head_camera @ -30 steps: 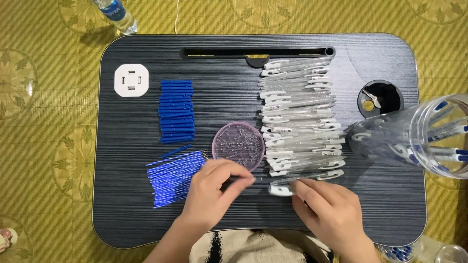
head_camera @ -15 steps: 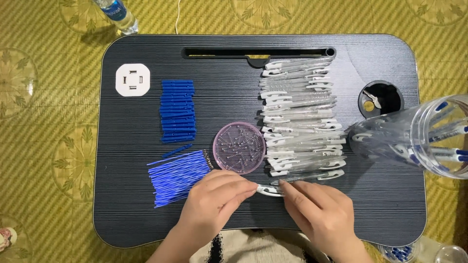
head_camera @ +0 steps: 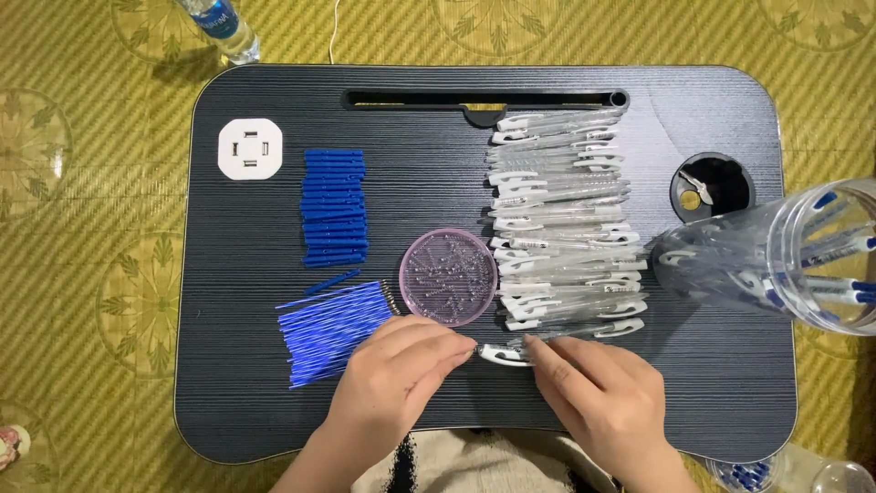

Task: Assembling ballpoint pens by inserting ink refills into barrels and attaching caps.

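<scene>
Here the black lap desk sits on a yellow patterned mat — clear pen barrels stacked mid-right, blue refills fanned at left, a pink dish of springs between. Both hands meet at the near edge: left hand and right hand pinch one clear pen barrel — assembly seems underway, calling for fine alignment.

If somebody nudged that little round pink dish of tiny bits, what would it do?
The pink dish looks shallow and flat-bottomed, so it would probably slide on the dark tray rather than tip. It seems light thin plastic. The small loose pieces inside would likely scatter or jump if it were jolted.
</scene>
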